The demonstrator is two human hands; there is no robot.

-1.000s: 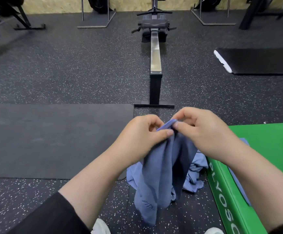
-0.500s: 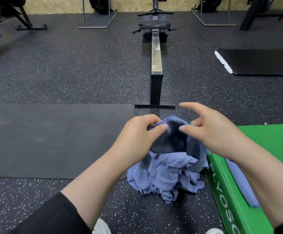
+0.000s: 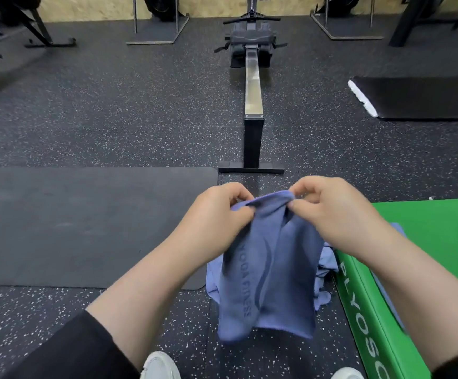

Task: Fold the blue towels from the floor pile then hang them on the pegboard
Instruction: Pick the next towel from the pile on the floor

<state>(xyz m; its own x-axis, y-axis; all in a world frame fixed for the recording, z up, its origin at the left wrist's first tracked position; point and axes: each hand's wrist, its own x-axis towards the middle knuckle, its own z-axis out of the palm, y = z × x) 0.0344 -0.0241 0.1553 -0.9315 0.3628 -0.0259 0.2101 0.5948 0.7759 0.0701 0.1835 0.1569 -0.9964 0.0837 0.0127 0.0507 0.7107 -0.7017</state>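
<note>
Head view: the left hand (image 3: 216, 212) and right hand (image 3: 331, 212) each pinch the top edge of a blue towel (image 3: 266, 269), grip clenched on cloth, which hangs over the floor pile (image 3: 323, 272) beside a green plyo box (image 3: 424, 242). The towel looks light, limp and unslippery; its upper corners seem the best hold.

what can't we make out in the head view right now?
- Floor pile: mostly hidden behind the held blue towel; towel count unclear.
- Pegboard: not in the head view.
- Towel on the green plyo box: covered by the right forearm; only slivers show.
- Fingertips of left hand and right hand: tucked behind the towel's top edge.
- Box lettering: cut off by the bottom edge.
</note>
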